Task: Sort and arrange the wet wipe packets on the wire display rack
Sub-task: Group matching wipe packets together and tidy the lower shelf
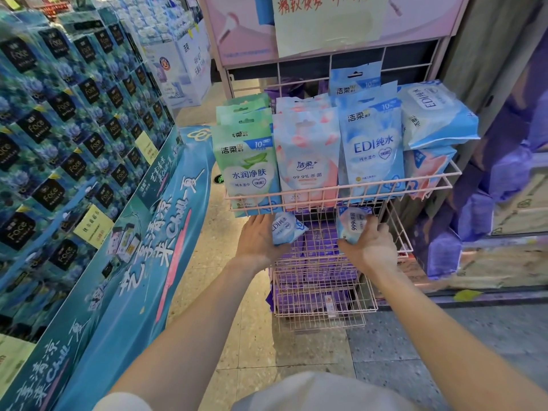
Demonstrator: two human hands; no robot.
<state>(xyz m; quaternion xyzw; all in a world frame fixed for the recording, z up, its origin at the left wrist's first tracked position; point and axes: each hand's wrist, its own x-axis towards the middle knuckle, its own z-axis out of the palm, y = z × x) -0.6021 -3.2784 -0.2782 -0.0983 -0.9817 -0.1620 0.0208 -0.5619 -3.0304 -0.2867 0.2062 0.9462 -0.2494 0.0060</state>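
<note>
A pink wire display rack [341, 189] holds upright wet wipe packets in its top basket: green packets [247, 170] at the left, pink packets [308, 161] beside them, blue EDI packets [372, 146] further right, and bulky blue packs [436, 114] lying at the far right. Just below the top basket, my left hand [259, 240] grips a small blue EDI packet [286, 228]. My right hand [369, 243] holds a small pink-and-blue 99.9% packet [354, 225]. Both hands are in front of the second wire tier.
Lower wire baskets [320, 295] contain purple packs. A tall blue tissue display [74, 137] with a teal banner stands close on the left. Purple packs and cartons [498, 203] crowd the right. Tiled floor [296, 354] lies below the rack.
</note>
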